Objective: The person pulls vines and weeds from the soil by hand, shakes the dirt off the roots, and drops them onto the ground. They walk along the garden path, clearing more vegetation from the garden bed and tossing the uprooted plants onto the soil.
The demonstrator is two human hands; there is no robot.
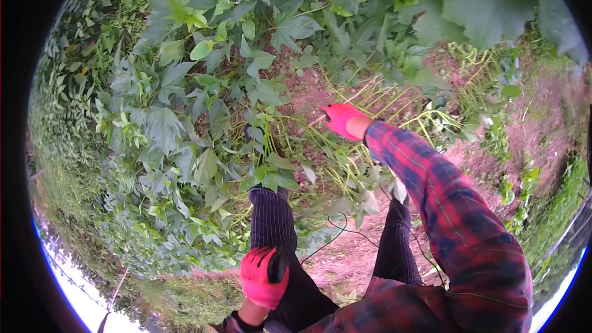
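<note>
My right hand [343, 121], in a bright red-pink glove with dark fingertips, reaches out low over the plants. Its fingers are closed, and a thin pale stem [317, 121] shows at the fingertips. Around it lie long, mostly bare green vine stems [385, 95]. My left hand [264, 276], in a matching glove with a dark palm side, rests as a fist against my thigh in dark striped trousers [271, 222]. Nothing shows sticking out of that fist. Close to my left leg grows a thick stand of lobed green leaves [163, 126].
Reddish bare soil [308, 89] shows between the vines. Big leaves [487, 3] hang close to the camera at upper right. A thin dark cord or wire [333, 237] loops between my legs. More low foliage [74, 148] spreads along the left side.
</note>
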